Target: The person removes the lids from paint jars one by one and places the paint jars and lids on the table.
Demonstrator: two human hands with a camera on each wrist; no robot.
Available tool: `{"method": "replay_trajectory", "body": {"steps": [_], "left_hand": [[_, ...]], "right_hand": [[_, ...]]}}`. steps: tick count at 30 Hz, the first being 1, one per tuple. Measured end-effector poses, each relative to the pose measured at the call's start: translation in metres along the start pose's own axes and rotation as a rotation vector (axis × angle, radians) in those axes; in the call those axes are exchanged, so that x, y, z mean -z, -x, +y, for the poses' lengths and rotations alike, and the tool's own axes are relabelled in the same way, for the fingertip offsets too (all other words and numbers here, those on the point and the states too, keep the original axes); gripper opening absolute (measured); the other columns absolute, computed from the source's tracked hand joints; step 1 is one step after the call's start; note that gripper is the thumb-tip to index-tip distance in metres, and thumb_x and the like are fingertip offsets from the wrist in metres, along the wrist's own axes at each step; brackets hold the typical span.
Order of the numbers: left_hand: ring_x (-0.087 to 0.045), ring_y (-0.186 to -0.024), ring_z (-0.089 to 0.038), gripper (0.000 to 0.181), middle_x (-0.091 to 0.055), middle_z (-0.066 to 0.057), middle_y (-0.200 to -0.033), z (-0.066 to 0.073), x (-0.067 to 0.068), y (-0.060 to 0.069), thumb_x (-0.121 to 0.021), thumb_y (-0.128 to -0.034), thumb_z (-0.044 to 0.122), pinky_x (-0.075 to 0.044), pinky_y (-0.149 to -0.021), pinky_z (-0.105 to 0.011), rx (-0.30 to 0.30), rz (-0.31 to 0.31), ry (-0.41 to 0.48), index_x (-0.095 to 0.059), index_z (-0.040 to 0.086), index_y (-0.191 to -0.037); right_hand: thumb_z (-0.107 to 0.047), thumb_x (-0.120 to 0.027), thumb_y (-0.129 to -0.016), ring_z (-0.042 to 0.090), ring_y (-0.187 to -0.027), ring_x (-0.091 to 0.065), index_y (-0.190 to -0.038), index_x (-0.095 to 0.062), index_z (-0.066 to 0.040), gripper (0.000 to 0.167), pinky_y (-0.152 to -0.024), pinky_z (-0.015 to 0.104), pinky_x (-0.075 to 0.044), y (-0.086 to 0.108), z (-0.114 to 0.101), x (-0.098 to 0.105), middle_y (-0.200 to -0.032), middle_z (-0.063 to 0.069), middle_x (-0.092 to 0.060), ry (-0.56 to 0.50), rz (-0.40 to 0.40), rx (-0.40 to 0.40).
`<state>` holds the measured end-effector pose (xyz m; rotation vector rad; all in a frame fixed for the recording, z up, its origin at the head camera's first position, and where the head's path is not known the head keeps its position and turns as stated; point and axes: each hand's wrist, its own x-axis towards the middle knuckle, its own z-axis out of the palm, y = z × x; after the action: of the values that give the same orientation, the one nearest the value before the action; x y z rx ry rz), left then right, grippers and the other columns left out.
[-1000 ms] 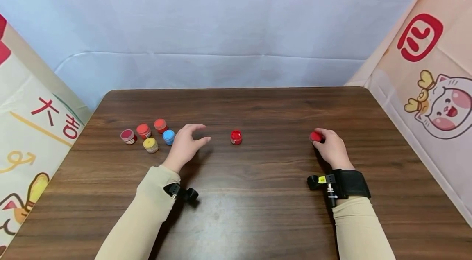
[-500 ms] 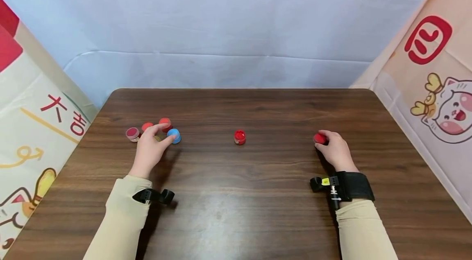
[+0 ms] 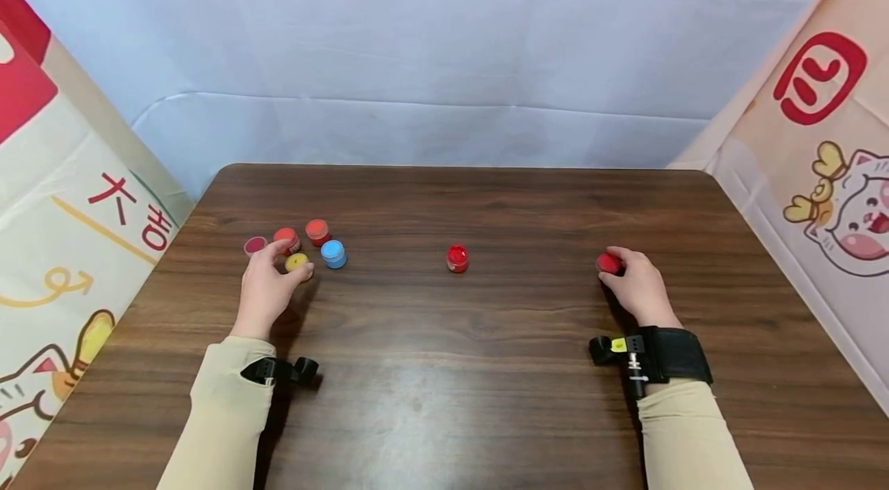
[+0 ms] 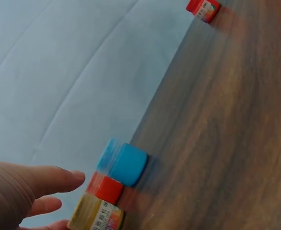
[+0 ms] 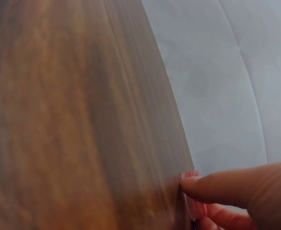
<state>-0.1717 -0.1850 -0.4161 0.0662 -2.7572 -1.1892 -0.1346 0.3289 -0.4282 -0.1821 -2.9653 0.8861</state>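
Note:
My left hand (image 3: pixel 264 293) hovers over the jar group at the left, thumb and fingers spread about a small yellow paint jar (image 3: pixel 296 262). In the left wrist view the thumb stands apart from that yellow jar (image 4: pixel 96 213). A blue jar (image 3: pixel 333 254), two red jars (image 3: pixel 317 232) and a dark red jar (image 3: pixel 255 245), partly hidden by the fingers, stand close by. Far to the right, my right hand (image 3: pixel 640 288) pinches a red lid (image 3: pixel 608 264) at the tabletop. Its translucent, ribbed side (image 5: pixel 196 206) shows in the right wrist view.
Alone near the table's middle stands a red paint jar (image 3: pixel 458 258), its top glossy and apparently uncovered. The brown wooden table (image 3: pixel 444 366) ends at a pale cloth backdrop (image 3: pixel 430 50), with printed cloths at both sides.
My left hand has moved left from beside the blue jar to the yellow jar. The right hand keeps its pinch on the red lid. The head view has shifted slightly.

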Motion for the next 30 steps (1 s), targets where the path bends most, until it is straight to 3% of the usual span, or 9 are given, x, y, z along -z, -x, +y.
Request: {"method": "replay_trajectory", "body": {"steps": [12, 22, 30], "left_hand": [[-0.047, -0.112, -0.041, 0.057, -0.05, -0.026, -0.125, -0.012, -0.001, -0.002, -0.066, -0.0857, 0.016, -0.036, -0.094, -0.053, 0.023, -0.067, -0.059, -0.043, -0.004, -0.133], [-0.049, -0.105, -0.044, 0.051, -0.053, -0.028, -0.118, -0.012, -0.002, -0.003, -0.066, -0.0851, 0.019, -0.037, -0.091, -0.054, 0.015, -0.066, -0.085, -0.049, -0.008, -0.124], [-0.051, -0.098, -0.042, 0.045, -0.056, -0.027, -0.113, -0.014, -0.006, -0.004, -0.067, -0.0846, 0.019, -0.039, -0.087, -0.053, 0.011, -0.048, -0.104, -0.053, -0.008, -0.118]], "right_hand": [[-0.007, -0.058, -0.088, 0.05, -0.112, -0.041, -0.129, -0.043, 0.012, 0.047, -0.092, 0.059, -0.034, -0.002, -0.003, 0.001, -0.124, 0.037, -0.042, 0.005, 0.011, 0.016], [-0.011, -0.059, -0.089, 0.049, -0.115, -0.038, -0.132, -0.038, 0.012, 0.054, -0.093, 0.059, -0.033, 0.0, -0.006, 0.004, -0.127, 0.037, -0.038, -0.016, -0.028, -0.008], [-0.023, -0.059, -0.092, 0.047, -0.125, -0.029, -0.14, -0.027, 0.009, 0.067, -0.097, 0.059, -0.029, 0.004, -0.024, 0.015, -0.136, 0.035, -0.03, -0.054, -0.043, 0.004]]}}
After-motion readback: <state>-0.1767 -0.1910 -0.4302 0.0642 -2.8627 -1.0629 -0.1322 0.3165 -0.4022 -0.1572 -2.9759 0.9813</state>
